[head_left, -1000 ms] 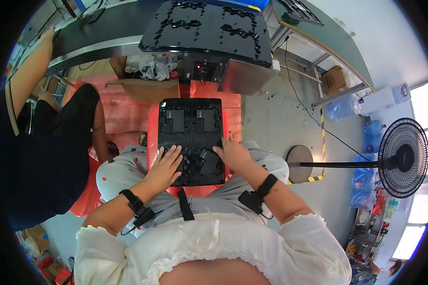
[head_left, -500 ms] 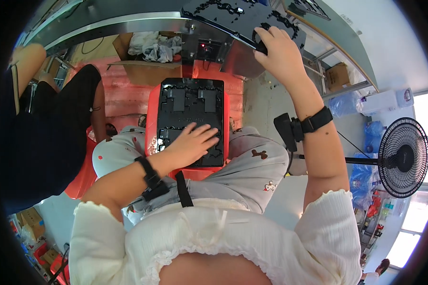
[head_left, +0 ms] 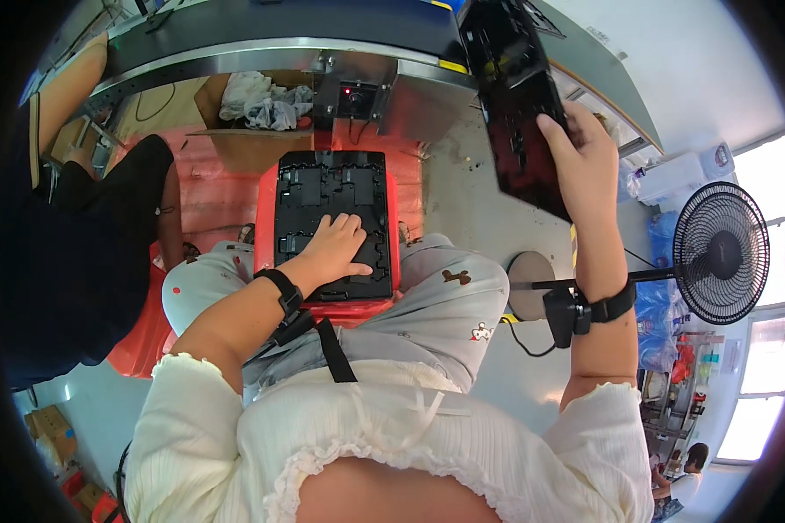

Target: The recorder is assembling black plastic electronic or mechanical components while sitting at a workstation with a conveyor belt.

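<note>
Left hand [head_left: 333,248] rests on black tray [head_left: 323,202] atop red stool [head_left: 393,228], fan [head_left: 724,253] rightward

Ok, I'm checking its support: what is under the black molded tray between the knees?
Apparently a red plastic stool, showing along both sides; the black molded tray, under the left hand, hides its middle.

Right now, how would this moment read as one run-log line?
left hand: on black tray | right hand: gripping tilted black panel | black tray: atop red support
</note>
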Demonstrator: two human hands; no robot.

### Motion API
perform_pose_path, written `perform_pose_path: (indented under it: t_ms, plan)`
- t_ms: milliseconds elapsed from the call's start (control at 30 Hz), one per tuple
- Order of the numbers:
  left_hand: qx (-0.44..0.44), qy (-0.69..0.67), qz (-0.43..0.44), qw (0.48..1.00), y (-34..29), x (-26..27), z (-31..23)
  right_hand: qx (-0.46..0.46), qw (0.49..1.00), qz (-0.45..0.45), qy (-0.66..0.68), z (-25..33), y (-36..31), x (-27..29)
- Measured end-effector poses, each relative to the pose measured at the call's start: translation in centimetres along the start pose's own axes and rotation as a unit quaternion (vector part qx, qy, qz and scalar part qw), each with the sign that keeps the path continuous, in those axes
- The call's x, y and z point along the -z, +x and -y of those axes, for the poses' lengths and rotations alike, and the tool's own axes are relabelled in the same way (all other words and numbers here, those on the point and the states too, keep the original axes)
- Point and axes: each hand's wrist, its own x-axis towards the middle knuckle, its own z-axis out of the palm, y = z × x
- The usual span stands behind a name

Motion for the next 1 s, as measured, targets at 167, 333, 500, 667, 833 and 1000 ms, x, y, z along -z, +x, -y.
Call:
perform_pose_path:
  t_ms: [167, 333, 500, 667, 833, 1000]
  plan:
    - [0.052, 0.016, -0.011, 0.998, 0.0, -0.5, -0.6, -0.074, 0.991, 0.01, 0.112, 1.3, -4.2, 4.4]
    - [0.118, -0.017, -0.086, 0.989, -1.2, 0.2, -0.4, -0.137, 0.986, 0.064, 0.072, 3.7, -10.6, 6.0]
    - [0.161, -0.043, -0.167, 0.972, -7.2, 1.7, 2.3, -0.104, 0.978, 0.146, -0.11, 4.6, -15.4, 3.4]
    - [0.168, 0.029, -0.051, 0.984, -9.9, 1.4, 2.1, 0.008, 0.967, 0.208, -0.145, 3.6, -16.5, -4.3]
    - [0.232, -0.276, -0.319, 0.876, -7.1, 2.3, 3.2, 0.007, 0.955, 0.284, -0.08, 4.1, -18.0, -17.7]
    - [0.321, -0.162, -0.23, 0.904, -8.1, 0.5, 6.6, 0.073, 0.785, 0.614, 0.043, 6.2, -15.4, -24.2]
